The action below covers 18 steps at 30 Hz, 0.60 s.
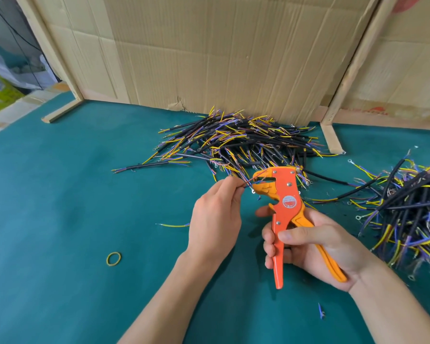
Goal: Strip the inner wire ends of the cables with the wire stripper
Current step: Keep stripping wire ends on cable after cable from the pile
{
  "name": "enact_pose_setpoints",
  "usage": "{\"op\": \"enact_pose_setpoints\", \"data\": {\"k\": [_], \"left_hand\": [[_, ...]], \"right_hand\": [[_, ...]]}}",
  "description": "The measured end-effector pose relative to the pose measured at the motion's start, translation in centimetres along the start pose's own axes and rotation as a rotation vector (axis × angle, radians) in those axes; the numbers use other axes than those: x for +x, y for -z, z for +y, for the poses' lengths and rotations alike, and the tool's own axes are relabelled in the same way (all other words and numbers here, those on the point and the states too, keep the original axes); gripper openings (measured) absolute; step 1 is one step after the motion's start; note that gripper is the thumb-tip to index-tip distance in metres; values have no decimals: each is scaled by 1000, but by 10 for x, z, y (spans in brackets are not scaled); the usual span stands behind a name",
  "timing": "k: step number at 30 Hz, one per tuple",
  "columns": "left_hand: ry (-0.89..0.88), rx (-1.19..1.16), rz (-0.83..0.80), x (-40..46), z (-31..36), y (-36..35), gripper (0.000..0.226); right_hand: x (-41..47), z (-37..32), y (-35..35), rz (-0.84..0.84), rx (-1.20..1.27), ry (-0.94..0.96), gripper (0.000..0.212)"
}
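My right hand (313, 247) grips the handles of an orange wire stripper (282, 194), held upright above the green table with its jaws pointing left. My left hand (215, 214) pinches a short cable; its thin inner wires (248, 182) reach into the stripper's jaws. The cable's other end, a yellow and blue wire (174, 225), sticks out to the left below my hand. The cable's body is hidden inside my left hand.
A big pile of black cables with coloured wire ends (236, 142) lies behind the stripper against a cardboard wall (209, 50). A second pile (407, 212) lies at the right. A yellow rubber band (113, 258) and small insulation scraps (321, 311) lie on the green table (72, 194).
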<state>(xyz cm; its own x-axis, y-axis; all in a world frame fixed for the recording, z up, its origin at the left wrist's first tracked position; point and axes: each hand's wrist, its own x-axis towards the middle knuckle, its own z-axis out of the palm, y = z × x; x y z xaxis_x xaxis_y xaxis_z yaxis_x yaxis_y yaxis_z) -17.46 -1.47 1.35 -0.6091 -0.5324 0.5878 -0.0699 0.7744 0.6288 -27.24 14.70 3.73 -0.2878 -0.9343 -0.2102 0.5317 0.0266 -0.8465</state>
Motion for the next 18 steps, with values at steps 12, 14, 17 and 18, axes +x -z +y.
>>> {"op": "enact_pose_setpoints", "data": {"k": [12, 14, 17, 18], "left_hand": [[170, -136, -47, -1, -1, -2, 21], [170, -164, -37, -1, -3, -2, 17], [162, -168, -44, -1, -3, -2, 20], [160, -164, -45, -1, -3, -2, 22]], "right_hand": [[2, 2, 1, 31, 21, 4, 55], [2, 2, 1, 30, 21, 4, 55], [2, 2, 1, 29, 25, 1, 54], [2, 2, 1, 29, 25, 1, 54]]}}
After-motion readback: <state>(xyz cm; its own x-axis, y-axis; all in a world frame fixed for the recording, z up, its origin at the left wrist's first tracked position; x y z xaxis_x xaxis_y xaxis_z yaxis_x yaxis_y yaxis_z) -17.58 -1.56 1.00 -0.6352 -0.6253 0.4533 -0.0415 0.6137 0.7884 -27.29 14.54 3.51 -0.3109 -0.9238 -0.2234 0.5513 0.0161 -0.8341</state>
